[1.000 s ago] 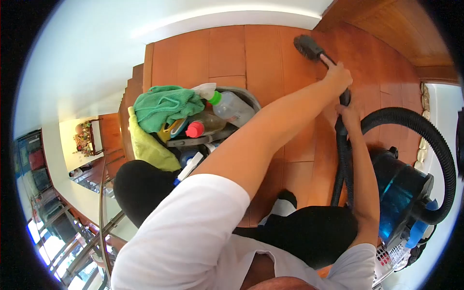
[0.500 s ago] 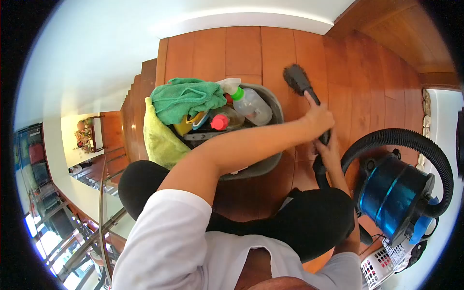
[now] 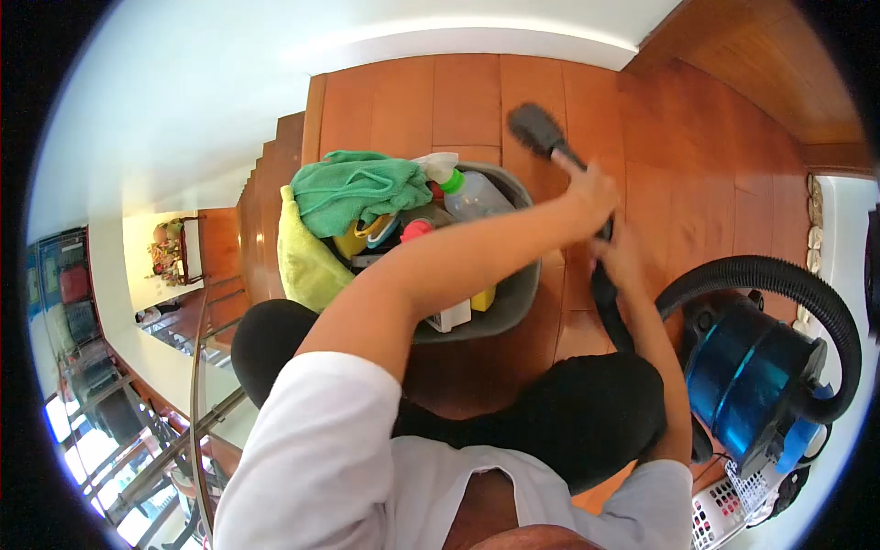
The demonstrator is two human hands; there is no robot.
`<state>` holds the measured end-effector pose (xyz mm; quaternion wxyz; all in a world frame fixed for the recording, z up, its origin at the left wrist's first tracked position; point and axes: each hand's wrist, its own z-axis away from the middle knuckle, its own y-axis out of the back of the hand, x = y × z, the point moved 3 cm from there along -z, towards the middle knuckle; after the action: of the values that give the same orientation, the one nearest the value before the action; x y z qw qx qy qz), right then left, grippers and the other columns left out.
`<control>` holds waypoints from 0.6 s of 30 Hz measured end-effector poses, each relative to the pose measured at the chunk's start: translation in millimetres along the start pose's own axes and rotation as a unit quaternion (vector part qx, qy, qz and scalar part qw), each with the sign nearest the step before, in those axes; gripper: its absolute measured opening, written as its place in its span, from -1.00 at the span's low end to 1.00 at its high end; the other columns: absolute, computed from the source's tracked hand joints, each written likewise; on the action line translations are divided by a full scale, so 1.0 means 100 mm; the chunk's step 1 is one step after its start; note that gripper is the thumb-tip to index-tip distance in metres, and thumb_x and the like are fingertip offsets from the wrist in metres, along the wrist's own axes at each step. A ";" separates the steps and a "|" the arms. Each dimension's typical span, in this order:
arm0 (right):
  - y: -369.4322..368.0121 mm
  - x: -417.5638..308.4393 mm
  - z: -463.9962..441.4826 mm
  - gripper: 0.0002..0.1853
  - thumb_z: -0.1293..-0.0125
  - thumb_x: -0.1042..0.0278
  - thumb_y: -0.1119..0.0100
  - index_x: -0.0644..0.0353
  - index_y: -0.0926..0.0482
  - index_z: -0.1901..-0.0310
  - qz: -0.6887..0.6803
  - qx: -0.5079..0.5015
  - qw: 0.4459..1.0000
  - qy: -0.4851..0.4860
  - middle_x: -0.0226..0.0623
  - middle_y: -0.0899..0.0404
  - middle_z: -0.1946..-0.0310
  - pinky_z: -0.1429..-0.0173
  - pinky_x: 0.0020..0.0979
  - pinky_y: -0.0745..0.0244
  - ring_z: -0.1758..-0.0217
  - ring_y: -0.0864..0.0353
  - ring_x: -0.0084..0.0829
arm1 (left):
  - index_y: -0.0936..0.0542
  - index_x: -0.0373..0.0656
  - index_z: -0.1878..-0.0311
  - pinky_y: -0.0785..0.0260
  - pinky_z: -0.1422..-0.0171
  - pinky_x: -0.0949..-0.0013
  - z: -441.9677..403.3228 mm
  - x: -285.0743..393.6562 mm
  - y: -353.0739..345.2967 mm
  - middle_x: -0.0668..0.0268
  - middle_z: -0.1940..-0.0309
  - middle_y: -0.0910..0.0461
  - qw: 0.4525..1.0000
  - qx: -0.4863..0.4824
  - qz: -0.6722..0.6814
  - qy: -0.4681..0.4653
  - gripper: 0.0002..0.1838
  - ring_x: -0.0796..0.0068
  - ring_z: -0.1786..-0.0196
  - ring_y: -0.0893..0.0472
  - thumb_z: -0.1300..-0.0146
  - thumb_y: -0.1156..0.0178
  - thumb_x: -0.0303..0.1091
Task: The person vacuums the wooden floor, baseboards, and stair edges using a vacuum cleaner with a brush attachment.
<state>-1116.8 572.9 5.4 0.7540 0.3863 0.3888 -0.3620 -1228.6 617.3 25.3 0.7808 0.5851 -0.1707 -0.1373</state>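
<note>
My left hand is wrapped round the black handle of a vacuum brush, one finger stretched along it towards the bristled head. The brush is over the wooden floor and slightly blurred. Just behind, my right hand is closed round the lower end of the handle, where the black hose joins. Left of my hands stands a grey basin holding a green cloth, a yellow cloth, a spray bottle and a red-capped bottle, partly hidden by my left forearm.
A blue and black vacuum cleaner stands at the right, its ribbed hose arching beside it. White perforated baskets sit behind it. Stairs and a railing run along the left. A white wall borders the floor ahead.
Over the last second, the brush and both hands have come nearer to my body and leftwards. Since the middle frame, the brush head has swung forward and left. Both hands keep their hold.
</note>
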 end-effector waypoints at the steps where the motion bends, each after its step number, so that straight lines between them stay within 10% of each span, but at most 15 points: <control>1: -0.03 -0.03 0.11 -0.40 -0.13 0.48 -0.19 0.22 -0.28 -0.25 0.017 -0.021 0.999 -0.019 -0.24 -0.52 0.57 0.54 -0.33 -0.40 0.63 -0.53 -0.38 | -0.70 -0.04 0.07 -0.13 -0.01 -0.79 0.11 0.03 -0.03 0.23 0.12 -0.64 1.000 -0.023 0.004 0.003 -0.73 0.11 -0.02 -0.51 -0.16 -0.20 -0.33; 12: -0.42 -0.44 -0.91 -0.39 -0.10 0.50 -0.20 0.26 -0.32 -0.24 0.017 -0.021 0.998 0.051 -0.17 -0.52 0.49 0.55 -0.33 -0.43 0.64 -0.54 -0.38 | -0.71 -0.02 0.06 -0.15 -0.01 -0.78 -0.21 -1.04 0.03 0.18 0.07 -0.62 0.997 0.030 -0.020 0.075 -0.74 0.08 -0.10 -0.53 -0.16 -0.23 -0.35; 18: -0.38 -0.30 -0.30 -0.36 -0.07 0.59 -0.12 0.24 -0.28 -0.27 -0.021 -0.076 0.997 0.014 -0.25 -0.48 0.48 0.57 -0.39 -0.39 0.65 -0.50 -0.44 | -0.67 -0.01 -0.05 -0.12 -0.01 -0.81 0.15 -0.51 0.01 0.18 -0.05 -0.56 0.993 -0.096 0.010 0.073 -0.65 0.04 -0.20 -0.45 -0.16 -0.24 -0.35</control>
<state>-1170.9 589.7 7.7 0.7680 0.3247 0.4337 -0.3416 -1280.9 626.2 25.0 0.8448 0.5146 -0.1053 -0.1025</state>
